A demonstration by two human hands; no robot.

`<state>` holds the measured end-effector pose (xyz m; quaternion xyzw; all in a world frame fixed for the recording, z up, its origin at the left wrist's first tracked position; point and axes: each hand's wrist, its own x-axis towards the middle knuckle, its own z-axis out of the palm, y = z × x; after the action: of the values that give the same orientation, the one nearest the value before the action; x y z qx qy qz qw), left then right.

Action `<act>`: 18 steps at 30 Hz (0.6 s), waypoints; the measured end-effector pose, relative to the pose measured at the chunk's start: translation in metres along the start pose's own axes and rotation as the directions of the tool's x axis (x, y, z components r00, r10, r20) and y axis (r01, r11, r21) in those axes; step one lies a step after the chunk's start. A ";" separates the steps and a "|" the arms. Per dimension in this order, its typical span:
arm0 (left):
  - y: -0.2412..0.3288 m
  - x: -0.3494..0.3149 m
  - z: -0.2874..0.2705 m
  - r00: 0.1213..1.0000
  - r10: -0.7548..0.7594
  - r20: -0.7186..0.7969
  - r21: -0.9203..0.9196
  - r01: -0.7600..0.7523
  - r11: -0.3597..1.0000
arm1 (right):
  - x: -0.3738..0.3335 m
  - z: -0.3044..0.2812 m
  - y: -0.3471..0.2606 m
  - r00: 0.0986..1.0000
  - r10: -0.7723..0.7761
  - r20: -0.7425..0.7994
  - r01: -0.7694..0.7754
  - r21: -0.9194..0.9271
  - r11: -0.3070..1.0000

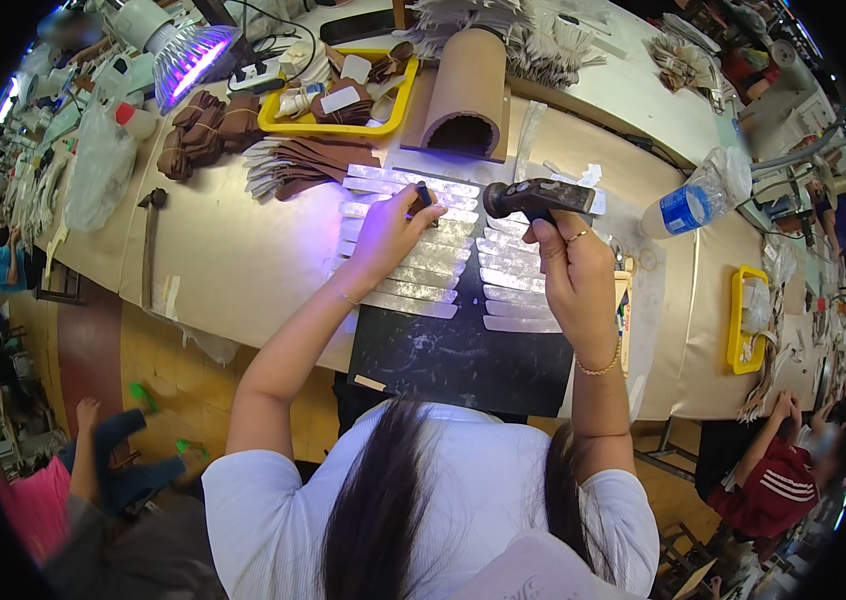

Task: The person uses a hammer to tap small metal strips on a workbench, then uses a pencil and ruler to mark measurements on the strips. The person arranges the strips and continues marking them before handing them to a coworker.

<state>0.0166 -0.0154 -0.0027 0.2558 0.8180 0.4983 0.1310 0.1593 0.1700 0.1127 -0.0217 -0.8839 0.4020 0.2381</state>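
My left hand pinches a short dark punch, held upright over a column of silvery-white strips. Whether its tip touches a strip is hidden by my fingers. A hammer is gripped in my right hand, its head raised to the right of the punch. Under that hand lies a second column of similar strips, partly covered by it. Both columns rest on a black mat in front of me.
Beyond the strips stand a curved brown tunnel-shaped block and a yellow tray of brown pieces. Bundled brown pieces and a lamp are at the left. A bottle stands at the right. Other people sit nearby.
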 end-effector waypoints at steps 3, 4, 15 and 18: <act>-0.001 -0.001 0.001 1.000 0.007 -0.020 -0.012 -0.007 1.000 | -0.001 -0.001 0.000 1.000 0.006 -0.002 -0.006 -0.011 1.000; -0.004 0.000 0.002 1.000 0.003 -0.028 -0.028 -0.004 1.000 | -0.001 -0.001 -0.001 1.000 0.011 -0.001 -0.011 -0.010 1.000; -0.001 0.000 0.005 0.994 0.113 -0.012 0.192 -0.108 0.975 | 0.001 -0.002 -0.001 0.999 0.032 0.029 -0.030 -0.076 0.997; 0.005 -0.004 0.006 0.975 0.218 -0.039 0.250 -0.202 0.947 | 0.010 0.001 -0.023 0.998 -0.014 -0.068 0.016 0.021 1.000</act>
<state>0.0237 -0.0112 -0.0016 0.3391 0.8450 0.4130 0.0177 0.1536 0.1559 0.1325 -0.0262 -0.8709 0.4088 0.2714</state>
